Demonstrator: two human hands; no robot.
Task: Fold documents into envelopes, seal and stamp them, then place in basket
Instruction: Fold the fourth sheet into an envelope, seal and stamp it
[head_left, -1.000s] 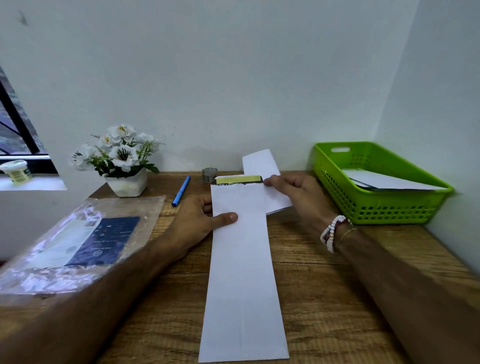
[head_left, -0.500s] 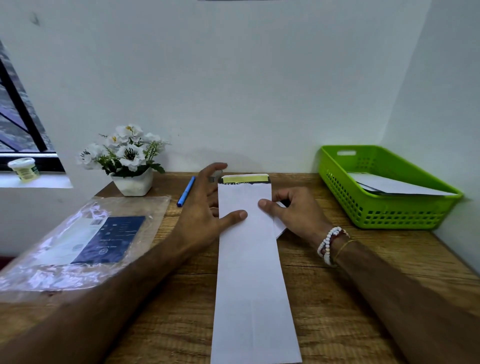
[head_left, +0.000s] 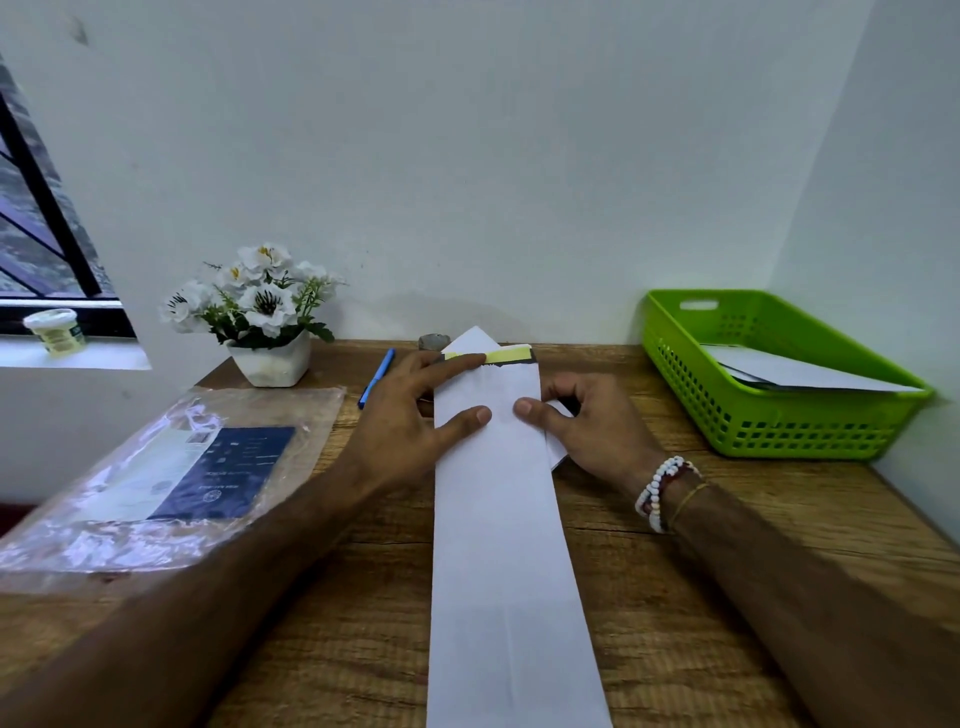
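Keeps envelope (head_left: 498, 519) flat and lengthwise on bench (head_left: 363, 649), flap end far. Pins far end with left grip (head_left: 410, 415), fingers spread straight, forefinger along yellow strip (head_left: 511, 356), thumb on face; judged to stop sliding. Pinches right edge with right grip (head_left: 592, 431), thumb on top, fingers curled alongside; probably for squaring up document (head_left: 470, 339). Shows document skewed, corners out past far end and right edge; inside or beneath, cannot tell. Leaves basket (head_left: 779, 426) well apart at right, already holding paper.
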